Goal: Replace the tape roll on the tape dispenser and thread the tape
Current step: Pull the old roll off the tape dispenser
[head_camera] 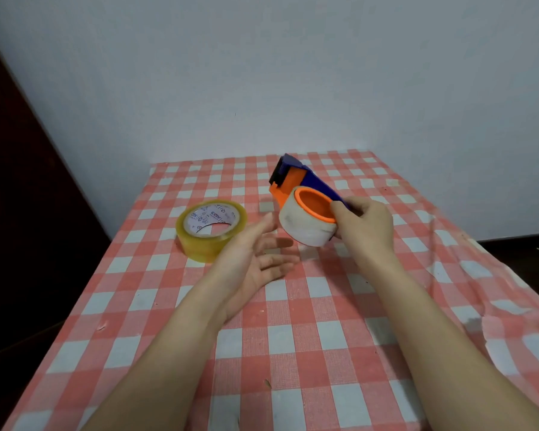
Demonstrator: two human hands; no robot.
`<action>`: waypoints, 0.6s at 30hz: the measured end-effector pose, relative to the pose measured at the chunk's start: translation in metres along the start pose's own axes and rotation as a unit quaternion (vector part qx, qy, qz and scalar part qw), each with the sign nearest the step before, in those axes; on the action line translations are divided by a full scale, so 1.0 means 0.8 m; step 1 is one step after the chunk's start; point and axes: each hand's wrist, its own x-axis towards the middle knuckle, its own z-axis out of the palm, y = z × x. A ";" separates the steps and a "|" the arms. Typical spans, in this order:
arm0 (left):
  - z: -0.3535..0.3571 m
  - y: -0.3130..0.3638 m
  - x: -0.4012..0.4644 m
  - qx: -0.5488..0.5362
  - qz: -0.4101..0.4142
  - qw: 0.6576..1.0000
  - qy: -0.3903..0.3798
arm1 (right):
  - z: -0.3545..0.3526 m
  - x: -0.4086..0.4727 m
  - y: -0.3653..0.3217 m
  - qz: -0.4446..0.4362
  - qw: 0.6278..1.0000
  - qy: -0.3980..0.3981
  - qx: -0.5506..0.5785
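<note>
Your right hand (363,225) is gripping the tape dispenser (302,185) by its blue handle, holding it tilted above the checked tablecloth (293,337), hub facing you. A nearly spent whitish roll (304,227) is sitting on the orange hub. Your left hand (255,259) is hovering open and empty, palm up, just left of that roll and nearer to it. The fresh yellow roll (210,230) is lying flat left of the dispenser.
</note>
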 end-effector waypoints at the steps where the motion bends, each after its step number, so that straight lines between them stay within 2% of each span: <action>1: 0.001 0.000 0.000 -0.011 -0.008 1.000 -0.009 | 0.000 -0.001 0.000 -0.001 1.000 -0.001 0.012; 8: 0.004 -0.002 -0.002 -0.073 -0.060 0.992 -0.081 | 0.002 -0.008 -0.004 -0.034 0.998 -0.039 0.041; 14: 0.001 0.003 -0.002 -0.137 -0.056 0.986 -0.078 | 0.008 -0.018 -0.005 -0.089 0.990 -0.104 0.045; 18: 0.000 0.003 -0.001 -0.171 -0.049 0.982 -0.067 | 0.007 -0.015 -0.005 -0.075 0.983 -0.149 0.081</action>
